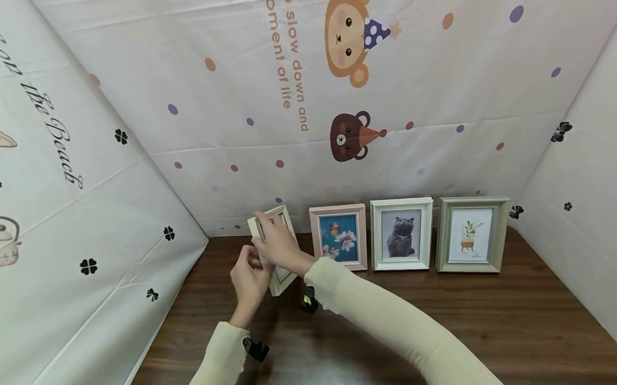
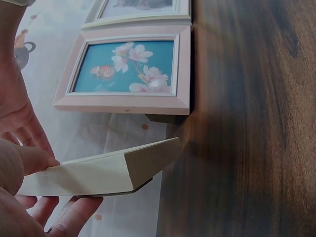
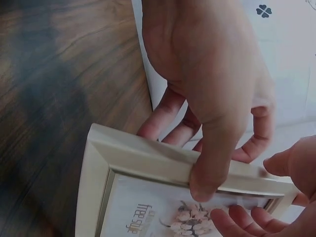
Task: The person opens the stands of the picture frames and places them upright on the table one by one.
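A cream picture frame (image 1: 283,281) is tilted sideways, its bottom near or on the table. Near its lower left edge, my left hand (image 1: 251,276) grips it with the thumb (image 3: 207,180) on the front and fingers behind. Higher up, my right hand (image 1: 279,244) reaches across the front and holds the same left side. In the right wrist view, the right hand's fingers (image 3: 242,219) lie over the glass. A flower print (image 3: 190,219) with lettering shows there; the left wrist view shows the frame's pale side (image 2: 94,175).
Right of the held frame stand a pink frame (image 1: 363,236) with blossoms, a white frame (image 1: 375,235) with a grey cat, and a grey-green frame (image 1: 443,239) with a plant. They line the back of the brown wooden table (image 1: 344,338), before a patterned white cloth wall (image 1: 209,122).
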`<control>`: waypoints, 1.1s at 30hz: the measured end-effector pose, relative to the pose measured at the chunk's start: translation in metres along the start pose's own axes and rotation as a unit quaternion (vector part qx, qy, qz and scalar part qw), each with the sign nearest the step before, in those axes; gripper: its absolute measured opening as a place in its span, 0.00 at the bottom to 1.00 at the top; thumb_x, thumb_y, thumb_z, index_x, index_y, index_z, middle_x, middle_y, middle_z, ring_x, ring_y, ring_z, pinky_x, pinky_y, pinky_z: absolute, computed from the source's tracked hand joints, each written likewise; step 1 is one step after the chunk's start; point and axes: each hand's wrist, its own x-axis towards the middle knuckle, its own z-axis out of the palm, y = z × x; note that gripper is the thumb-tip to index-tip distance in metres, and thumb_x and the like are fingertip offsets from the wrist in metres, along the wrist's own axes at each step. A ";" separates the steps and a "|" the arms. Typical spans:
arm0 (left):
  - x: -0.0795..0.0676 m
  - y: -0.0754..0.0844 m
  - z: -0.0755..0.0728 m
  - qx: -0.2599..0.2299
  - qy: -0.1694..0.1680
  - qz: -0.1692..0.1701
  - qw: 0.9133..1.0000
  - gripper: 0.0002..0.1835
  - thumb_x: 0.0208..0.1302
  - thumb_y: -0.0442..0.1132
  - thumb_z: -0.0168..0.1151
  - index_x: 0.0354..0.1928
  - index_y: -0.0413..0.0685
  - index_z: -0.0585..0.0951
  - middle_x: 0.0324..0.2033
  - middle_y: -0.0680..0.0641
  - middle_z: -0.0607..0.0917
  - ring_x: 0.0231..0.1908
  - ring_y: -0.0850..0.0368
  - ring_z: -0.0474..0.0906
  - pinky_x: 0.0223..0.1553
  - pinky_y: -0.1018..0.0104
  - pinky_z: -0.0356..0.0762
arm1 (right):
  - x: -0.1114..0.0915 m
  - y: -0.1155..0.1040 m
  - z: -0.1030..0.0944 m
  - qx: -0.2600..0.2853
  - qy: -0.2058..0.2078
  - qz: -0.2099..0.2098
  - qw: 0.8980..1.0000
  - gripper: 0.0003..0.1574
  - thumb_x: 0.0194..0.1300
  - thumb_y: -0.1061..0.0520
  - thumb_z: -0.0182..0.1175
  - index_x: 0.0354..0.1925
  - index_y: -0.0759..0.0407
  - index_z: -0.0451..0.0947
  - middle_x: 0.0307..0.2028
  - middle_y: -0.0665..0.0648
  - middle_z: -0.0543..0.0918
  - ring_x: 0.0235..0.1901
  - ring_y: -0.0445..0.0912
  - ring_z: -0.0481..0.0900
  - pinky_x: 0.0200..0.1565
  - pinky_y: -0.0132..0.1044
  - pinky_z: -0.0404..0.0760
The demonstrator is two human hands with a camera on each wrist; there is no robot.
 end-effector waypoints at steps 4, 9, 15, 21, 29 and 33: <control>0.000 0.000 0.001 0.000 0.008 0.006 1.000 0.16 0.47 0.31 0.74 0.36 0.47 0.77 0.20 0.47 0.82 0.23 0.52 0.78 0.29 0.54 0.72 | 0.001 -0.001 0.004 -0.017 0.008 -0.002 1.000 0.39 0.76 0.53 0.59 0.79 0.48 0.57 0.60 0.64 0.74 0.40 0.49 0.77 0.37 0.39 0.77; 0.000 0.001 0.002 -0.006 0.019 0.014 1.000 0.16 0.45 0.29 0.71 0.37 0.45 0.79 0.20 0.46 0.82 0.22 0.52 0.76 0.29 0.54 0.71 | 0.001 -0.003 0.008 -0.025 0.026 -0.016 0.999 0.40 0.75 0.57 0.61 0.78 0.51 0.59 0.59 0.64 0.75 0.45 0.52 0.79 0.43 0.42 0.80; -0.001 0.002 0.003 -0.010 0.016 0.005 1.000 0.16 0.46 0.28 0.71 0.38 0.46 0.80 0.20 0.49 0.82 0.22 0.53 0.78 0.29 0.55 0.72 | 0.001 -0.003 0.008 -0.021 0.036 -0.018 0.999 0.39 0.73 0.59 0.63 0.77 0.52 0.61 0.58 0.64 0.75 0.45 0.52 0.80 0.43 0.42 0.81; -0.001 0.004 0.002 -0.010 0.011 -0.004 1.000 0.16 0.46 0.28 0.71 0.39 0.46 0.80 0.20 0.50 0.83 0.22 0.54 0.79 0.29 0.55 0.74 | 0.002 -0.003 0.008 -0.020 0.042 -0.025 0.999 0.38 0.73 0.61 0.62 0.76 0.52 0.63 0.56 0.64 0.76 0.42 0.51 0.80 0.42 0.41 0.80; -0.001 0.004 0.002 -0.013 0.011 -0.005 1.000 0.16 0.45 0.30 0.73 0.38 0.47 0.80 0.19 0.51 0.83 0.21 0.57 0.78 0.29 0.57 0.74 | 0.000 -0.003 0.005 -0.011 0.050 -0.030 0.998 0.37 0.72 0.63 0.62 0.75 0.51 0.65 0.53 0.63 0.78 0.39 0.49 0.78 0.39 0.38 0.79; -0.002 0.005 0.002 -0.031 0.003 0.000 1.000 0.19 0.46 0.30 0.76 0.41 0.46 0.80 0.21 0.51 0.84 0.22 0.57 0.80 0.29 0.60 0.77 | 0.000 -0.002 0.002 -0.012 0.048 -0.034 0.998 0.37 0.72 0.63 0.61 0.75 0.49 0.65 0.51 0.61 0.78 0.38 0.48 0.76 0.36 0.37 0.77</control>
